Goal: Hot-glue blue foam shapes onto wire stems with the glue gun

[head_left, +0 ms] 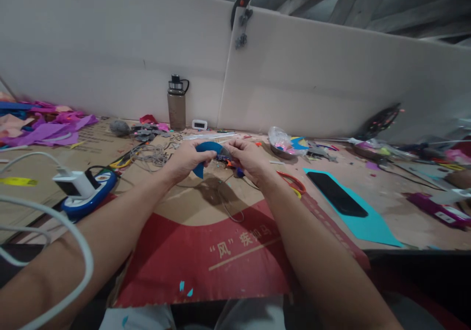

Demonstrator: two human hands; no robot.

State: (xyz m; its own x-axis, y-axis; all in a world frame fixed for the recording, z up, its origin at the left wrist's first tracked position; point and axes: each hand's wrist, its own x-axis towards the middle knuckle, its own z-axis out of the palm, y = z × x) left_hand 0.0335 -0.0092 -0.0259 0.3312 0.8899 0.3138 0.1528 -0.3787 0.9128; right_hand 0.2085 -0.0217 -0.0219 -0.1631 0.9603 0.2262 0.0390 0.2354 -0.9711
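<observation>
A curved blue crescent-shaped piece (208, 147) is held up above the cardboard between my two hands. My left hand (186, 161) is closed on its left part, thumb across the front, with a pointed tip hanging below. My right hand (247, 159) pinches the darker, greyish right end, its fingertips partly hidden. Beneath the fingers are small orange and dark blue bits, too small to name. A thin cord (237, 219) loops down onto the red and brown cardboard (176, 266). Just right of my right wrist lie scissors with red-orange handles (294, 182).
A bottle (177, 107) stands against the white partition. Left are a blue power strip (90, 195), a white cable (79, 232) crossing over my left forearm, and purple scraps (51, 131). Right are a phone (334, 192) on turquoise sheet and a bowl (281, 152) holding plastic.
</observation>
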